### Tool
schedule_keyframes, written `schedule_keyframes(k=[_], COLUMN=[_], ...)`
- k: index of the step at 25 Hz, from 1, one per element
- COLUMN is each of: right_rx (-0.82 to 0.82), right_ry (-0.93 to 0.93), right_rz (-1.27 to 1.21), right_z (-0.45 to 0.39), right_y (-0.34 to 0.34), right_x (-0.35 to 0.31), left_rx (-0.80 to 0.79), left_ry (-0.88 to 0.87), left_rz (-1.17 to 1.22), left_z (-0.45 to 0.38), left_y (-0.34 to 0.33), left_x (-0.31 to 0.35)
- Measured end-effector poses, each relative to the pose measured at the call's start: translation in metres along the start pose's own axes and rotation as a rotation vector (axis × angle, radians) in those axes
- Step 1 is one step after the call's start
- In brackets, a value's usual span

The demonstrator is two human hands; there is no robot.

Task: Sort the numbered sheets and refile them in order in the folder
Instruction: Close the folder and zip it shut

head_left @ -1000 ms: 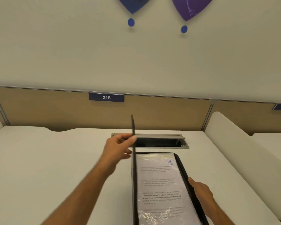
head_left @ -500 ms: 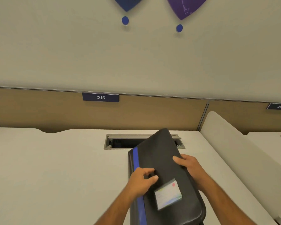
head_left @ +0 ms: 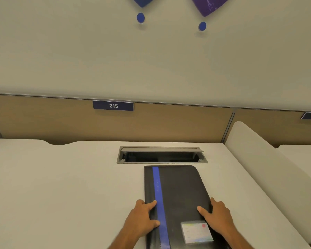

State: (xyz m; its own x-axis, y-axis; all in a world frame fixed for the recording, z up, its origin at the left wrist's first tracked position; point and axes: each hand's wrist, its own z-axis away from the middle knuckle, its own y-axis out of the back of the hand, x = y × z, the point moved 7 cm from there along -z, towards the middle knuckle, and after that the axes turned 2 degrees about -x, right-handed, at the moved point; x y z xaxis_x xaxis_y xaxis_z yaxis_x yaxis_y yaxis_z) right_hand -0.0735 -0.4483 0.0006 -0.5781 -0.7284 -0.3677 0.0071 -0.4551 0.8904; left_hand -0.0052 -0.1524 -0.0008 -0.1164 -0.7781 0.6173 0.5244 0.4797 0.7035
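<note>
A black folder (head_left: 180, 191) with a blue stripe and a small label card (head_left: 196, 232) lies closed and flat on the white desk (head_left: 70, 186), just in front of me. My left hand (head_left: 142, 218) rests on its left edge, finger and thumb lying across the cover near the stripe. At the right edge my right hand (head_left: 217, 216) has its thumb on the cover, and its fingers lie along the side. The numbered sheets are hidden inside.
An open cable hatch (head_left: 162, 155) is cut into the desk just beyond the folder. A tan partition (head_left: 43, 121) with a "215" plate (head_left: 113, 105) backs the desk. A white divider (head_left: 258, 159) rises on the right.
The folder was open with sheet 1 showing. My left hand swung the cover over to the right and shut it, and both hands have now settled on the folder's sides.
</note>
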Motion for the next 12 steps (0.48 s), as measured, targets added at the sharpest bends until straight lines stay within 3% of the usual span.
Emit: schedule_keyframes(k=[6, 12], right_rx=[0.009, 0.024], right_ry=[0.057, 0.067], right_rz=[-0.091, 0.037], right_z=[0.007, 0.010], right_y=[-0.014, -0.024], right_x=[-0.021, -0.048], left_rx=[0.047, 0.073], left_ry=[0.013, 0.029], left_rz=[0.028, 0.034], left_z=[-0.003, -0.003], left_y=[0.007, 0.018], left_x=[-0.014, -0.030])
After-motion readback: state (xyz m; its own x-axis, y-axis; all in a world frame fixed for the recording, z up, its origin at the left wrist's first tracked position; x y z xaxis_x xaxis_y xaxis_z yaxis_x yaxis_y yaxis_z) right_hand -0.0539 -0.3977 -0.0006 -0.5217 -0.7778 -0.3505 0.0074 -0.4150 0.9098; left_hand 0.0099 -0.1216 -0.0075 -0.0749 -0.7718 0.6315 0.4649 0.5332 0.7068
